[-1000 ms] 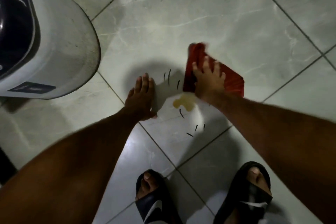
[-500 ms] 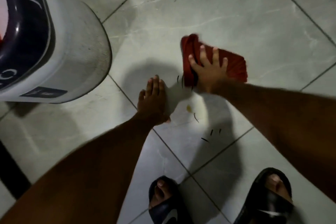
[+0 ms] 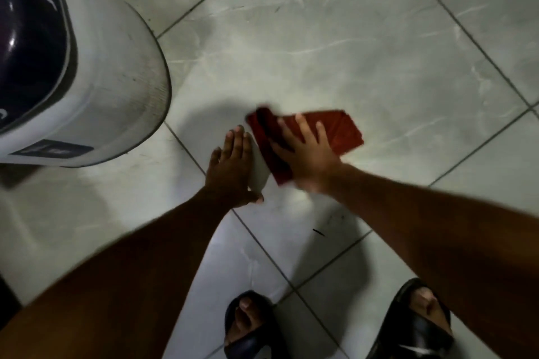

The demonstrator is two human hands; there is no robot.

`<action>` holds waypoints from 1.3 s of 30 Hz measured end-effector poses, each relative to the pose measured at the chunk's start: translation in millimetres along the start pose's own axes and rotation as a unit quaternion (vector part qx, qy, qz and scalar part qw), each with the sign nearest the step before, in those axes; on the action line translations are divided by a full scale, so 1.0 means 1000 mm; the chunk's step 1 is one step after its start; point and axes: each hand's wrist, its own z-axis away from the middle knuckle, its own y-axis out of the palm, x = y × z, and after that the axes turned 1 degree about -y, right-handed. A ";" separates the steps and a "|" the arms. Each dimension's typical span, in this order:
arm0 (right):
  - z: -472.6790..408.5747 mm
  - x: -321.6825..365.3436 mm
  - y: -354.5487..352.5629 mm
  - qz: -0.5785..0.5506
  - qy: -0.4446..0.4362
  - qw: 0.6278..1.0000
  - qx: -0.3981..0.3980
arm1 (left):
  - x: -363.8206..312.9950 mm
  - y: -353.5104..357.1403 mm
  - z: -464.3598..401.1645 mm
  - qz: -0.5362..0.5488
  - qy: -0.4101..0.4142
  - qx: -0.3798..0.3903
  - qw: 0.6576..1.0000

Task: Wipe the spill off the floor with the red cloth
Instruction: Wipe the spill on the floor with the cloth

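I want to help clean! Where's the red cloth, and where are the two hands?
red cloth (image 3: 339,131): head view, flat right part.
right hand (image 3: 309,156): head view, back of hand.
left hand (image 3: 230,167): head view, back of hand.

Open floor (image 3: 364,46) beyond and right of the red cloth (image 3: 341,131); white appliance (image 3: 116,90) blocks far left, left hand (image 3: 233,166) flat just beside the cloth, sandalled feet (image 3: 250,326) close behind.

two hands (image 3: 230,167) (image 3: 309,159), one red cloth (image 3: 339,132), two sandals (image 3: 250,332) (image 3: 414,326), one white tub (image 3: 96,73) at ten o'clock.
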 end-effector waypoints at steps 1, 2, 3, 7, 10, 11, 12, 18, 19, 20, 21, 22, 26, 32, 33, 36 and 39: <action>0.034 0.010 0.019 0.016 -0.025 1.000 0.008 | 0.000 -0.002 0.001 0.000 0.003 0.004 1.000; 0.070 0.014 0.037 0.027 -0.058 0.998 0.025 | 0.000 -0.003 0.002 -0.002 0.006 0.010 1.000; 0.098 0.010 0.050 0.038 -0.090 0.994 0.049 | 0.000 -0.004 0.003 -0.005 0.008 0.013 1.000; 0.077 -0.036 0.034 0.068 -0.082 0.993 0.052 | 0.000 -0.001 0.001 -0.009 0.006 0.008 1.000; -0.004 -0.028 -0.006 -0.021 0.031 0.999 0.021 | -0.001 0.001 0.000 -0.005 0.000 0.000 1.000; -0.021 -0.019 -0.014 -0.025 0.037 0.999 0.010 | -0.001 0.001 0.000 -0.009 0.000 -0.002 1.000; -0.027 -0.011 -0.017 -0.018 0.030 0.999 -0.003 | 0.000 0.001 0.000 -0.013 0.001 -0.004 1.000; 0.119 0.020 0.071 0.070 -0.135 0.987 0.042 | 0.001 -0.007 0.005 -0.019 0.018 0.006 1.000; 0.140 0.008 0.077 0.069 -0.162 0.983 0.053 | 0.000 -0.008 0.006 -0.018 0.013 0.008 1.000; 0.147 -0.010 0.073 0.073 -0.166 0.982 0.059 | -0.002 -0.008 0.005 -0.015 0.008 0.007 1.000; 0.143 -0.025 0.070 0.089 -0.147 0.983 0.058 | -0.003 -0.007 0.004 -0.011 0.004 0.008 1.000; 0.128 -0.035 0.066 0.096 -0.104 0.988 0.054 | -0.004 -0.006 0.003 -0.010 0.000 0.011 1.000; 0.025 -0.023 0.024 -0.054 0.109 0.993 -0.005 | -0.006 -0.003 0.001 -0.015 -0.009 0.011 1.000; 0.082 0.030 0.061 0.035 -0.034 0.999 0.002 | -0.003 -0.005 0.003 -0.018 0.005 0.009 1.000; 0.112 0.019 0.072 0.054 -0.069 0.996 0.024 | -0.002 -0.006 0.004 -0.018 0.005 0.007 1.000; 0.148 -0.066 0.063 0.129 -0.085 0.985 0.083 | -0.004 -0.006 0.003 -0.018 0.006 0.006 1.000; 0.093 -0.113 0.029 0.062 0.048 0.996 0.051 | -0.004 -0.007 0.003 -0.015 0.010 0.005 1.000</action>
